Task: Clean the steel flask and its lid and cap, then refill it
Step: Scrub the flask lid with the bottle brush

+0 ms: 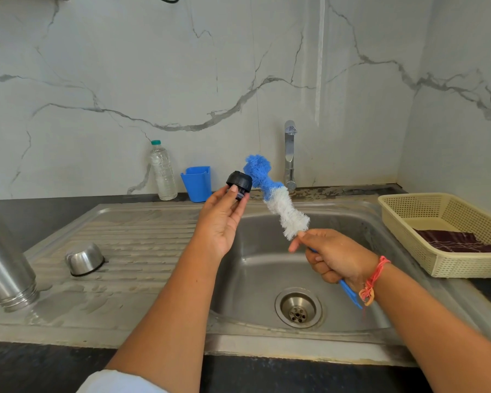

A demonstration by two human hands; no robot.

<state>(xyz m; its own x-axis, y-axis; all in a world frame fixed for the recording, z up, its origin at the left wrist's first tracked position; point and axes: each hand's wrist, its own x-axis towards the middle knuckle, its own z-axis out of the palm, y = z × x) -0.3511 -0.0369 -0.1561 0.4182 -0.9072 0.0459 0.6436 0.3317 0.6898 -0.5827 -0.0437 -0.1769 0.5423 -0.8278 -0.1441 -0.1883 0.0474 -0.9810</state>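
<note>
Left hand (220,219) pinches the black ribbed lid (239,182); right hand (335,256) grips the bottle brush (275,199).
Bristles fluffy, blue then white, above the steel sink (267,268).

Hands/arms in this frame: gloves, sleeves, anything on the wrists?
No gloves: the left hand and right hand are bare, no rings or watch visible. The right wrist wears a thread band of orange-red strands with knotted loose ends. Both forearms are uncovered; a white sleeve edge shows by the left elbow.

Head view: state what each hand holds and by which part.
Left hand pinches the black lid by its lower end; right hand grips the bottle brush by its blue handle.
</note>
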